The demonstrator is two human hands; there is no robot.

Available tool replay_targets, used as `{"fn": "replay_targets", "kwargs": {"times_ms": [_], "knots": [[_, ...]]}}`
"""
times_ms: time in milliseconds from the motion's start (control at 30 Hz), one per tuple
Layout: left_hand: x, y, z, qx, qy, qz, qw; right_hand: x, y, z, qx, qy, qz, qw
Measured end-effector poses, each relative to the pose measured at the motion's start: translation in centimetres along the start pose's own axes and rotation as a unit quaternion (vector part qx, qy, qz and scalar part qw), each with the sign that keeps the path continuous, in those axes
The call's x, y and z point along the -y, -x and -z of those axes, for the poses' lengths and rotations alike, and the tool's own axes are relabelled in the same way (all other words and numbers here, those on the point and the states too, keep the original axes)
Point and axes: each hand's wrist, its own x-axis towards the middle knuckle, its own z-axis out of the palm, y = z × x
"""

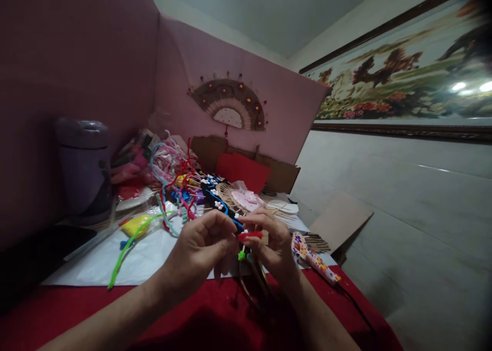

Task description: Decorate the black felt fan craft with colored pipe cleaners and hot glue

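Observation:
Near the middle of the view, a small red piece (pixel 250 235) sits between the fingertips of my right hand (pixel 274 243), whose fingers are pinched round it. My left hand (pixel 207 243) is just beside it, thumb and forefinger drawn together at the red piece's left end; whatever lies between them is too small to make out. Below the red piece hangs a thin stick with a small green piece (pixel 241 255). Behind my hands lies a black fan (pixel 226 207) with white flowers and blue trim, partly hidden by them.
A patterned glue gun (pixel 313 259) with a black cord lies at right. Fuzzy coloured stems (pixel 165 187), a yellow packet (pixel 135 225) and a purple container (pixel 84 171) stand or lie left. Red card (pixel 243 170) and brown cardboard lean behind. A brown fan (pixel 230 97) hangs on the pink panel.

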Motion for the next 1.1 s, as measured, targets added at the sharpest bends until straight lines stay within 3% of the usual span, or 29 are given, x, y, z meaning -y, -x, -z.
{"fn": "replay_targets", "kwargs": {"times_ms": [200, 400, 533, 633, 733, 833, 1100], "knots": [[0.6, 0.2, -0.3, 0.017, -0.021, -0.006, 1.0, 0.9, 0.2, -0.6, 0.017, -0.049, -0.02, 0.998], [0.8, -0.3, 0.0, 0.024, 0.006, -0.01, 1.0, 0.7, 0.4, -0.8, -0.022, -0.103, -0.162, 0.981], [1.1, -0.3, 0.2, 0.007, -0.077, -0.056, 0.995, 0.5, 0.4, -0.9, -0.017, -0.14, -0.206, 0.968], [1.3, -0.3, 0.6, 0.003, -0.228, -0.174, 0.958, 0.5, 0.5, -1.1, -0.014, -0.17, -0.225, 0.959], [1.4, -0.4, 0.9, 0.03, -0.35, -0.32, 0.88, 0.6, 0.6, -1.2, -0.007, -0.194, -0.228, 0.954], [1.4, -0.4, 0.9, 0.057, -0.383, -0.375, 0.842, 0.8, 0.5, -1.1, 0.01, -0.195, -0.21, 0.958], [0.5, 0.0, 0.4, -0.008, -0.357, -0.282, 0.891, 1.0, 0.3, -0.8, 0.011, -0.149, -0.109, 0.983]]}}
